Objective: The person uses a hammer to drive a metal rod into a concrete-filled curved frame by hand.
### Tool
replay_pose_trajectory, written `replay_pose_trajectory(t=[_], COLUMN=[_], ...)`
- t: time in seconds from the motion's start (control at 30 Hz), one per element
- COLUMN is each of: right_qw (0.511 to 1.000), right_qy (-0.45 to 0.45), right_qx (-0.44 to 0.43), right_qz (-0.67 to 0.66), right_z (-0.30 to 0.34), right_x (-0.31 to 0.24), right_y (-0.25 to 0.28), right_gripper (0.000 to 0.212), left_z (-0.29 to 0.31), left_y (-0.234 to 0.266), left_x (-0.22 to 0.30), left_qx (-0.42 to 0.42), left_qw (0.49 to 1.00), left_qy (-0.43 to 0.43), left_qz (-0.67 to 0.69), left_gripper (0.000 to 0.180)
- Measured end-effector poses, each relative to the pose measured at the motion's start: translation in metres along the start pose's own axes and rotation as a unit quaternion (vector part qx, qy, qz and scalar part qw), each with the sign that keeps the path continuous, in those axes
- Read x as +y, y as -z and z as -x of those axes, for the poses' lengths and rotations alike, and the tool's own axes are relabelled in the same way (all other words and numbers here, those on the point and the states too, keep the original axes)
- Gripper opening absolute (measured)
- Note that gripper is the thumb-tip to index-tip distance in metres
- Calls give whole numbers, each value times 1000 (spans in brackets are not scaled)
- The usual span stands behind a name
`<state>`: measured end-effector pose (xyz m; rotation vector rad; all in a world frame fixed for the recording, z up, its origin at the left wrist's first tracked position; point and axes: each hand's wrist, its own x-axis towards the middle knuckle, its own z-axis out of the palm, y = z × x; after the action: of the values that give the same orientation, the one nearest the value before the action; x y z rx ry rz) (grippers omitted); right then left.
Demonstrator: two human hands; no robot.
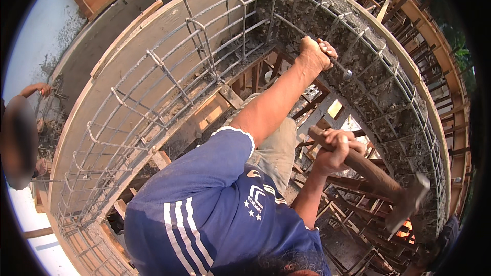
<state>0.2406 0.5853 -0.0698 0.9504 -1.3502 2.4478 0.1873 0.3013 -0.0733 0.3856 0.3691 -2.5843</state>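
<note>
My left hand [317, 53] is closed round a long steel chisel [341, 67], my arm stretched forward. Its bright blunt end sticks out on the near right side of the fist, while the far part slants toward the rough concrete [358, 94] inside the curved wall. Lower and to the right, my right hand [337, 148] grips the wooden handle of a heavy hammer [376, 174]. The hammer's metal head hangs low at the right, apart from the chisel. Steel reinforcing bars [404, 89] run along the concrete beside both tools.
A curved form panel [76, 138] with a rebar cage [153, 59] bends round the left. Below me, timber props and planks [353, 214] crisscross with open gaps. Another person's hand [43, 89] shows at the far left. Wooden formwork [442, 51] follows the right side.
</note>
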Motion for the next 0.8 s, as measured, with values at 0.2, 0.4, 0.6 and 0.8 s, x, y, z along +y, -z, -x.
replay_pose_trajectory(t=[0.2,0.4,0.6,0.8], right_qw=[856,785,714,706], right_qy=[-431,-539,-617,-664], right_qx=[-234,-229,-247,-198], right_qz=[160,203,219,149], right_z=[111,173,171,173], right_x=[51,88,112,133], right_y=[49,81,83,89], right_gripper=[10,8,9,7], left_z=[-10,-23,-105,-116], left_y=[21,34,96,281], left_x=[16,-5,-62,33], left_qx=[-19,31,255,394], left_qw=[998,996,900,623], left_qy=[-42,-24,-181,-330], left_qz=[-33,-80,-305,-589], left_gripper=[64,57,66,77])
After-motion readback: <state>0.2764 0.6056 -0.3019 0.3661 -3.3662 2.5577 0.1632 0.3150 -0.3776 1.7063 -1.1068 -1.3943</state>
